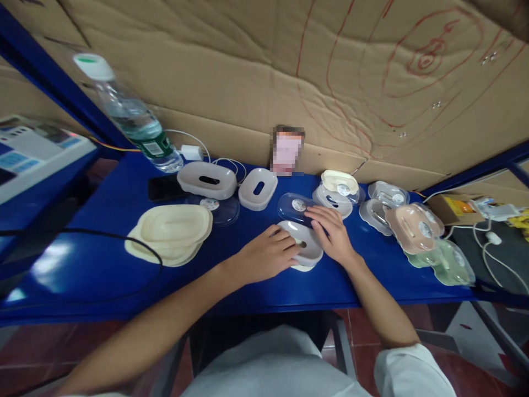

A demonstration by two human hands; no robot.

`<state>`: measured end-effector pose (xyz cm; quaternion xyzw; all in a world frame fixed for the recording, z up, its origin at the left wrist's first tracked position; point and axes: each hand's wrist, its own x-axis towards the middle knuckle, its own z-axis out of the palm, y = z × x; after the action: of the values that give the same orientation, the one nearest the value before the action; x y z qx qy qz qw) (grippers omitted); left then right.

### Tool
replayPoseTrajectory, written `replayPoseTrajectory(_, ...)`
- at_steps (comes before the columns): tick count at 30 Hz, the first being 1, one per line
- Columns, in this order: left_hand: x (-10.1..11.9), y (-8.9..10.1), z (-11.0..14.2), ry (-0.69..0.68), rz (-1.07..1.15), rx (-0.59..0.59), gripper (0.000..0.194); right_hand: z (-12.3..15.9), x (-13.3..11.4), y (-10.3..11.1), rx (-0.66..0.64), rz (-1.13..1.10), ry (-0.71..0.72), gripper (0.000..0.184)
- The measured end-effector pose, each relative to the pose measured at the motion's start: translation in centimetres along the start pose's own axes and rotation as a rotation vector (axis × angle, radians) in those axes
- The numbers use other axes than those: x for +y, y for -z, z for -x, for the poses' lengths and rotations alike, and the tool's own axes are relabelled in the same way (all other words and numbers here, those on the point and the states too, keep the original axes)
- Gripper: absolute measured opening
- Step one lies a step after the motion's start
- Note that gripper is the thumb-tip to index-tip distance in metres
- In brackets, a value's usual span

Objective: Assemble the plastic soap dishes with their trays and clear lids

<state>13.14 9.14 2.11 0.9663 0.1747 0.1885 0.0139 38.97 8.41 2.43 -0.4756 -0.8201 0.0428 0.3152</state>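
Note:
A white oval soap-box-like tray (311,252) with a slot in its floor stands before me, with a cream part (305,268) showing under its near edge. My left hand (270,253) is closed over the tray's left side, fingers curled inside and thumb low at the front. My right hand (334,234) has its fingers stretched forward onto the right end of a clear lid (287,207) with a round sticker. That lid lies just behind the tray. The right thumb is apart from the fingers, close to the tray's right rim.
Two white slotted trays (258,189) stand behind, near cream trays (169,234) and another clear lid (226,215). A tall water bottle (144,132) and a dark phone (165,188) are at left. Pink trays (413,229) and green trays (452,264) overlap at right. Cardboard (231,66) walls the back.

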Motion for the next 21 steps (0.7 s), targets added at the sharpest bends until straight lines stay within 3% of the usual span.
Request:
replayPoseTrajectory(7,-1.4,2.1,0.2,0.117,-0.164,0.166,0.024,0.3,-1.5,0.6,0.039,-0.015,0.102,0.037)
replayPoseTrajectory(13,-3.0,3.9,0.7,0.317,-0.277,0.35,0.019,0.7,-2.2,-0.1,-0.007,0.017,0.179,0.065)
replayPoseTrajectory(21,-7.3,4.0,2.3,0.794,-0.254,0.411,0.029,0.7,-3.1,-1.2,-0.248,-0.001,0.298,0.039)
